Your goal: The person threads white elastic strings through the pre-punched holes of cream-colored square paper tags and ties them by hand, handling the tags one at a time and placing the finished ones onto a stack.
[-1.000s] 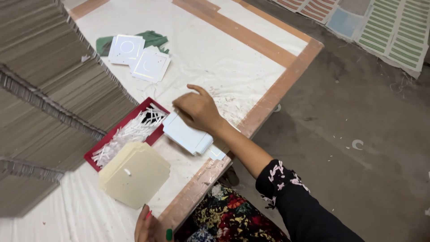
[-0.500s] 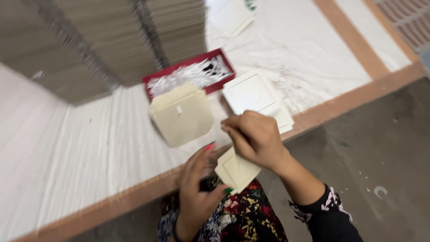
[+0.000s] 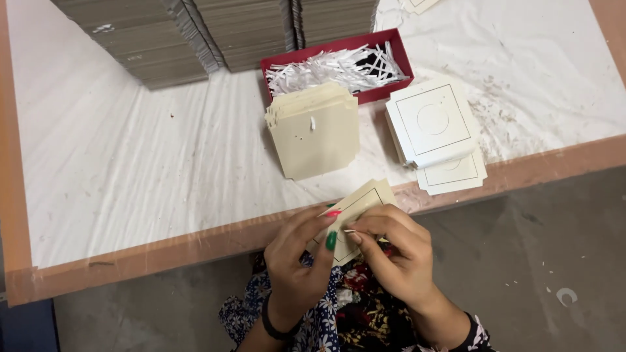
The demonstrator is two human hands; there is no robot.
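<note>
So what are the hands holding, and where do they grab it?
Both hands hold one cream card: left hand and right hand pinch its lower part with their fingers.

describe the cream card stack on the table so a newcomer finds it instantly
Start at the red tray of white paper shreds on the white-covered table. The cream card stack lies just in front of it. Unlike the white stack to its right, its top card has no printed square and circle.
</note>
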